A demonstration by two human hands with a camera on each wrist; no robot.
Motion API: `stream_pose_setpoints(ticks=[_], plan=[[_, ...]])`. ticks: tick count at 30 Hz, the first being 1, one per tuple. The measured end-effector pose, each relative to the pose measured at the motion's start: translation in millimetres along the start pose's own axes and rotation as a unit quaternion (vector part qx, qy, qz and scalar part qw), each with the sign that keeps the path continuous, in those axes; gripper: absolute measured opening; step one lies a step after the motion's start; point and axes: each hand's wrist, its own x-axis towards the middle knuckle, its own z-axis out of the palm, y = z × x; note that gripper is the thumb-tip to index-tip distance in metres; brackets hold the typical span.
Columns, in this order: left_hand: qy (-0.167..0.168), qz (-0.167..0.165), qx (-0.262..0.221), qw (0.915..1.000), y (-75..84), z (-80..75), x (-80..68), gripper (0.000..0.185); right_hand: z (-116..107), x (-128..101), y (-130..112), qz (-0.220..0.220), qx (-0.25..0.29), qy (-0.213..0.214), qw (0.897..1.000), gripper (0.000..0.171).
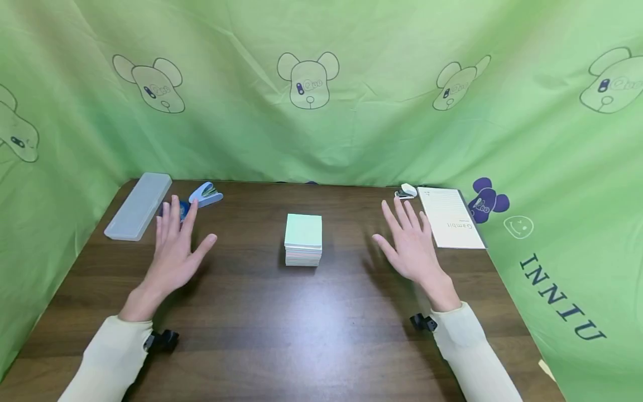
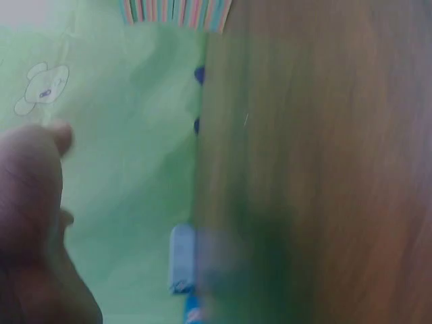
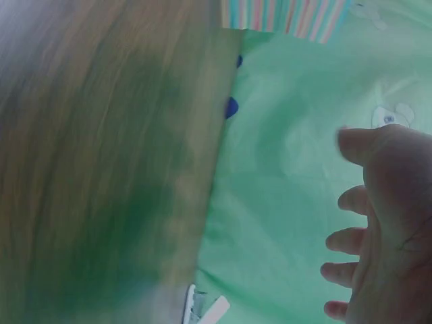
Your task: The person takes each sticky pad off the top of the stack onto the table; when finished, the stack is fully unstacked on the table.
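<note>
A stack of pastel paper squares (image 1: 303,240), pale green on top, stands at the middle of the table. Its striped side edges (image 2: 177,12) show at the top of the left wrist view. To the left of the stack, my left hand (image 1: 174,254) hovers with fingers spread, holding nothing. Just past its fingertips lie a blue stapler (image 1: 206,195) and a dark blue round item (image 1: 184,209), partly hidden by the fingers. My right hand (image 1: 411,251) is held over the table on the other side, fingers spread and palm bare. A white stapler (image 1: 406,191) sits beyond its fingertips.
At the far left lies a translucent pale-blue case (image 1: 139,206). A white notepad (image 1: 450,217) printed "Gambit" lies at the back right. Green printed cloth (image 1: 311,139) hangs around the back and sides of the brown wooden table (image 1: 271,346).
</note>
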Motion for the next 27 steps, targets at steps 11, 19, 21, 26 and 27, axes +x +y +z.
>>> stream_pose_setpoints(ticks=[11, 19, 21, 26, 27], plan=[[0.023, -0.010, -0.155, 0.9876, -9.1, 64.0, 4.6, 0.086, 12.0, 5.8, -20.2, -0.002, 0.137, 0.132, 0.982, 0.064], [-0.028, 0.005, -0.217, 0.9757, 26.9, 74.2, 2.3, 0.089, 18.4, 14.0, -35.7, -0.009, 0.203, 0.176, 0.963, 0.054], [-0.050, 0.005, -0.240, 0.9695, 31.3, 78.1, 4.1, 0.089, 20.5, 16.1, -38.1, -0.007, 0.219, 0.180, 0.959, 0.053], [-0.094, -0.007, -0.278, 0.9559, 37.6, 87.8, 9.4, 0.093, 24.3, 19.8, -43.2, 0.008, 0.263, 0.181, 0.948, 0.050], [-0.097, -0.007, -0.281, 0.9549, 38.0, 90.1, 10.2, 0.094, 24.8, 20.4, -44.2, 0.010, 0.272, 0.179, 0.945, 0.050]])
